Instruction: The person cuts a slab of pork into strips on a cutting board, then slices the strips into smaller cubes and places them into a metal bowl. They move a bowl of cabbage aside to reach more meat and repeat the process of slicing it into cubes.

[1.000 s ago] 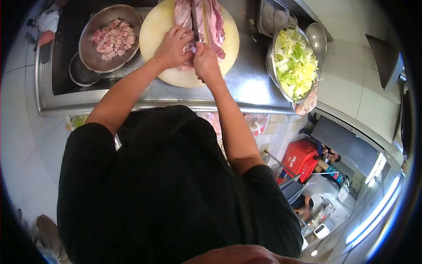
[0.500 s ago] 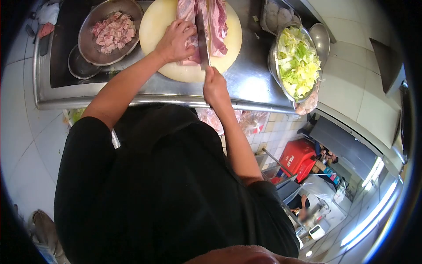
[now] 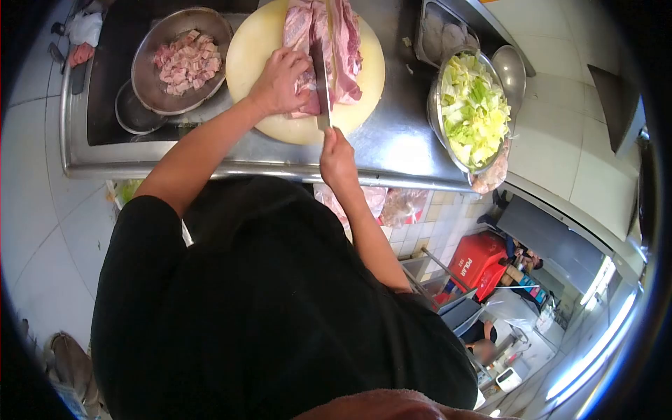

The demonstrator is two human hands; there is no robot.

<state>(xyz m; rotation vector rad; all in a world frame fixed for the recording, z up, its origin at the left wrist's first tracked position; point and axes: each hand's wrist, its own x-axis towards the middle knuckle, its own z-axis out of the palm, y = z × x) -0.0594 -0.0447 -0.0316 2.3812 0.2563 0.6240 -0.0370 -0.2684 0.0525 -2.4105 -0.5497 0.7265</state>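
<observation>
Slabs of raw meat lie on a round, pale yellow cutting board. My left hand presses on the left slab near its lower end, its fingers bent over the meat. In my right hand is the handle of a long knife. The blade points away from me and rests along the meat, just right of my left fingers. A metal bowl of diced meat stands left of the board.
A steel counter carries a bowl of chopped lettuce at right, beside an empty metal bowl and a metal tray. A smaller pan sits at left. Two people and a red box are in the right background.
The whole view has shifted, so the counter sits slightly lower in the frame. Both hands remain at the meat, with the knife still against it.
</observation>
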